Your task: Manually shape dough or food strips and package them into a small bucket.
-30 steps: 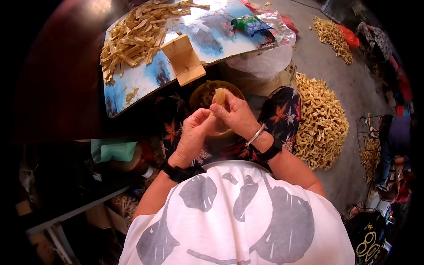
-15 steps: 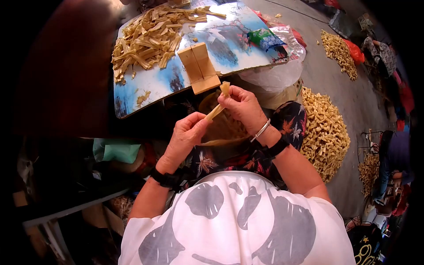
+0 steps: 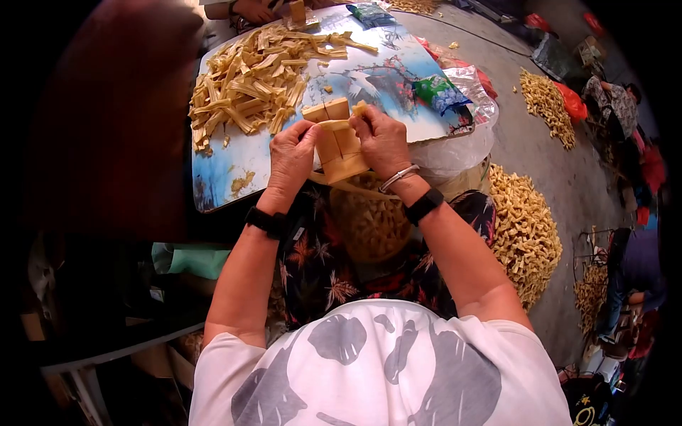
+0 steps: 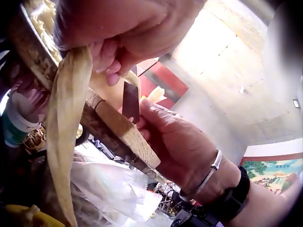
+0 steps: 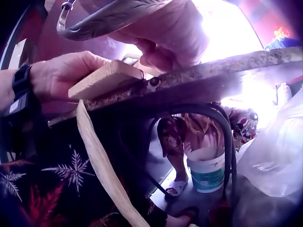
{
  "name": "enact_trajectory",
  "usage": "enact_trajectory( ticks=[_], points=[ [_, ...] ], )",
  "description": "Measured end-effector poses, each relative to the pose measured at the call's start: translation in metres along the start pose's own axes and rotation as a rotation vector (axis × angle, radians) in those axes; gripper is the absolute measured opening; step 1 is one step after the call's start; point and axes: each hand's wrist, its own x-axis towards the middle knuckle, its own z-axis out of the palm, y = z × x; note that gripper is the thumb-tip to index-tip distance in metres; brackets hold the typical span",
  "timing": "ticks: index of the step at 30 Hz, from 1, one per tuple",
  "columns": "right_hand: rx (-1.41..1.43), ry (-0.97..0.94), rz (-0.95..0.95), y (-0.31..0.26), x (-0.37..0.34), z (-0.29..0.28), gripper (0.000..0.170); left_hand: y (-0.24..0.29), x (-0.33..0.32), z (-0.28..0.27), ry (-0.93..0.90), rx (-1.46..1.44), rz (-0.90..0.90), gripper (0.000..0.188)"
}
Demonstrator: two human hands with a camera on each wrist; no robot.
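Observation:
My left hand [image 3: 290, 160] and right hand [image 3: 387, 145] pinch a yellowish dried strip [image 3: 334, 126], held crosswise over an L-shaped wooden block [image 3: 344, 169] at the table edge. A folded end of the strip pokes up above the right fingers. From the left hand, its long tail [image 4: 68, 123] hangs down past the table edge. A dark flat blade [image 4: 131, 101] stands up from the block between both hands in the left wrist view. Below, between the knees, a basin holds many short knotted pieces [image 3: 376, 227].
Loose strips [image 3: 249, 85] are heaped on the painted tabletop [image 3: 220, 188], left of the block. A green packet [image 3: 440, 94] lies at its right corner, beside a clear plastic bag [image 3: 462, 149]. Knotted pieces form a big pile [image 3: 526, 234] on the floor. Another person's hand [image 3: 254, 11] shows across the table.
Both hands have moved forward and up from above the basin to the wooden block. The strip, earlier stretched slantwise between them, now lies across the top of the block.

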Motion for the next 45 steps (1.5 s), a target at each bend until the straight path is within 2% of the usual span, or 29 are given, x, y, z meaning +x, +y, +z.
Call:
enact_trajectory(
  ticks=[4,8,9,13,15,18,20,23,24,26,28,30,31,33,34,35,36,37,39,42,43,44,45],
  points=[
    [-0.167,-0.129,-0.002,-0.002,-0.001,0.006,0.015,-0.003,-0.002,0.007,-0.006,0.061,-0.046,0.021],
    [-0.237,-0.123,-0.008,0.011,-0.003,0.000,0.015,-0.008,-0.006,0.005,0.076,0.135,-0.089,0.023],
    [-0.172,-0.145,0.035,0.011,-0.003,-0.006,0.016,-0.006,-0.005,0.002,0.106,0.143,-0.108,0.023],
    [0.184,-0.305,0.293,0.014,-0.012,-0.032,0.019,0.018,-0.031,-0.015,-0.023,-0.523,-0.394,0.021],
    [0.441,-0.408,0.478,0.021,-0.029,-0.039,0.021,0.029,-0.049,-0.016,-0.064,-0.633,-0.394,0.020],
    [0.600,-0.443,0.652,-0.014,-0.058,-0.068,0.021,0.037,-0.081,-0.013,-0.112,-0.824,-0.429,0.021],
    [0.518,-0.499,0.564,-0.006,-0.086,-0.073,0.020,0.044,-0.100,-0.006,-0.101,-0.862,-0.446,0.021],
    [0.303,-0.581,0.504,0.004,-0.126,-0.075,0.021,0.037,-0.120,0.004,-0.116,-0.544,-0.338,0.020],
    [0.309,-0.528,0.460,0.009,-0.140,-0.070,0.021,0.034,-0.125,0.008,-0.096,-0.476,-0.276,0.020],
    [0.024,-0.427,0.238,0.003,-0.152,-0.066,0.029,0.036,-0.132,0.012,-0.072,-0.322,-0.249,0.022],
    [0.077,-0.418,0.236,-0.021,-0.146,-0.065,0.044,0.041,-0.138,0.018,-0.077,-0.267,-0.242,0.023],
    [0.179,-0.243,0.024,-0.029,-0.142,-0.050,0.036,0.044,-0.144,0.024,-0.115,-0.310,-0.263,0.024],
    [0.178,-0.203,0.007,-0.029,-0.140,-0.047,0.031,0.045,-0.147,0.026,-0.154,-0.230,-0.147,0.026],
    [0.176,-0.128,-0.028,-0.027,-0.134,-0.044,0.022,0.062,-0.156,0.027,-0.134,-0.416,-0.263,0.027],
    [0.225,-0.134,0.031,-0.029,-0.133,-0.047,0.017,0.069,-0.160,0.026,-0.121,-0.508,-0.322,0.027],
    [0.275,-0.142,0.093,-0.032,-0.132,-0.053,0.012,0.052,-0.164,0.023,-0.128,-0.554,-0.373,0.028],
    [0.326,-0.152,0.158,-0.036,-0.132,-0.058,0.008,0.040,-0.166,0.016,-0.232,-0.667,-0.568,0.030],
    [0.327,-0.137,0.108,-0.037,-0.134,-0.061,0.007,0.031,-0.167,0.009,-0.335,-0.778,-0.766,0.032],
    [0.436,-0.285,0.201,-0.046,-0.143,-0.070,0.009,0.037,-0.166,0.009,-0.484,-0.941,-1.155,0.042],
    [0.540,-0.446,0.237,-0.050,-0.167,-0.078,0.013,0.052,-0.167,0.028,-0.347,-1.035,-1.179,0.038],
    [0.584,-0.492,0.281,-0.053,-0.173,-0.083,0.013,0.040,-0.166,0.024,-0.510,-0.990,-1.065,0.025],
    [0.626,-0.538,0.324,-0.056,-0.178,-0.088,0.013,0.037,-0.165,0.028,-0.497,-0.888,-1.014,0.022],
    [0.620,-0.455,0.348,-0.059,-0.181,-0.091,0.014,0.035,-0.164,0.032,-0.484,-0.788,-0.960,0.020]
  ],
)
